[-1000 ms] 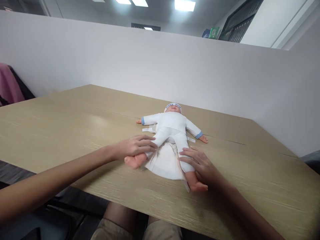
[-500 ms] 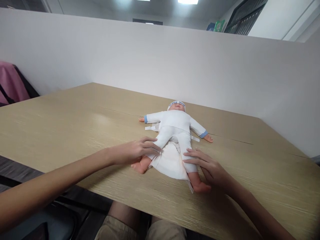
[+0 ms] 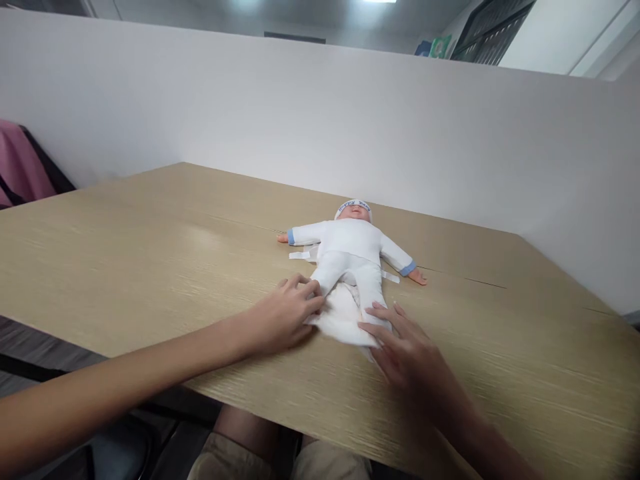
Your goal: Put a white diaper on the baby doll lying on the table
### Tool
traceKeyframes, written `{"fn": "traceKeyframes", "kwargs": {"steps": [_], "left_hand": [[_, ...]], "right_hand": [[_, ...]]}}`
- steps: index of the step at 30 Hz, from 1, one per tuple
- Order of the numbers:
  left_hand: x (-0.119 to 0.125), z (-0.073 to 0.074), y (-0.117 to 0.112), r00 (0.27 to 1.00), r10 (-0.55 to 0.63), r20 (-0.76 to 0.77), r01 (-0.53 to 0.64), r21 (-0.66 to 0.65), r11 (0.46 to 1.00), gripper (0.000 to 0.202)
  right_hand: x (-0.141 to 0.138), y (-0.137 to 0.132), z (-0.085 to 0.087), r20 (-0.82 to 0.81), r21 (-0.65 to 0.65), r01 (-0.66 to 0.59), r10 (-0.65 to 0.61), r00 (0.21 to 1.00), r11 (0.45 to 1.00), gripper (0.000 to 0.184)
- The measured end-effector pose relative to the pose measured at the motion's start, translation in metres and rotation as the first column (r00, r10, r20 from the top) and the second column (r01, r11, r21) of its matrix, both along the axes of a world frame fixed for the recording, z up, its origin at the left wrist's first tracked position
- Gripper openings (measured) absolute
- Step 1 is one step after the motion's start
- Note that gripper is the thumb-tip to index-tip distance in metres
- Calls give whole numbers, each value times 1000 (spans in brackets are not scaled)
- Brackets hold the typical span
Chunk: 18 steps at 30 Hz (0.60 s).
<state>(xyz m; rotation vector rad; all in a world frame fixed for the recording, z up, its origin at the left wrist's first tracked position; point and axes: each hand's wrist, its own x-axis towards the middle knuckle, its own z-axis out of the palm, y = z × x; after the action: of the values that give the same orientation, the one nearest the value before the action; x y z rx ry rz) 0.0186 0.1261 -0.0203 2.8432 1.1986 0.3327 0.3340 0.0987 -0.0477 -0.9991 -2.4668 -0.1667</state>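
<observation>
A baby doll (image 3: pixel 350 237) in a white suit with blue cuffs lies on its back, its head away from me and arms spread. Beneath its hips and between its legs lies a white diaper (image 3: pixel 340 320), with tape tabs sticking out on both sides of the waist. My left hand (image 3: pixel 293 307) is closed at the diaper's left front corner, beside the doll's leg. At the right front corner, my right hand (image 3: pixel 407 347) has its thumb and fingers around the diaper's edge, fingertips against the other leg. Both doll feet are hidden behind my hands.
The doll lies on a wooden table (image 3: pixel 150 233), whose near edge runs just above my knees. A white partition (image 3: pixel 300 120) rises behind the table. Pink cloth (image 3: pixel 23 163) hangs at the far left.
Both hands have shifted from the doll's legs to the diaper's front corners, and my left fingers have curled in. The diaper's near edge has lifted slightly and moved toward the doll.
</observation>
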Motion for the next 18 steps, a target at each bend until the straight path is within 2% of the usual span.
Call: {"fn": "traceKeyframes", "kwargs": {"steps": [2, 5, 7, 9, 11, 14, 18], "left_hand": [[2, 7, 8, 1000, 25, 13, -25, -19, 1000, 15], [2, 23, 26, 982, 85, 168, -69, -98, 993, 24], [3, 33, 41, 934, 154, 323, -96, -187, 978, 25], [8, 40, 59, 859, 218, 462, -102, -264, 959, 25], [15, 44, 81, 783, 251, 570, -101, -281, 954, 24], [29, 42, 121, 698, 290, 655, -133, -279, 951, 21], [43, 25, 169, 667, 332, 667, -90, -369, 925, 31]], "right_hand": [[0, 7, 5, -40, -9, 26, -26, 999, 1000, 29], [0, 22, 22, -107, -128, 139, -153, 982, 982, 27], [-2, 37, 36, -188, -201, 186, -224, 956, 962, 30], [-6, 58, 46, -298, -239, 176, -244, 923, 955, 32], [-10, 83, 52, -406, -275, 161, -267, 874, 948, 35], [-15, 126, 51, -493, -404, 188, -386, 780, 895, 42], [-21, 175, 42, -512, -526, 196, -491, 705, 828, 43]]}}
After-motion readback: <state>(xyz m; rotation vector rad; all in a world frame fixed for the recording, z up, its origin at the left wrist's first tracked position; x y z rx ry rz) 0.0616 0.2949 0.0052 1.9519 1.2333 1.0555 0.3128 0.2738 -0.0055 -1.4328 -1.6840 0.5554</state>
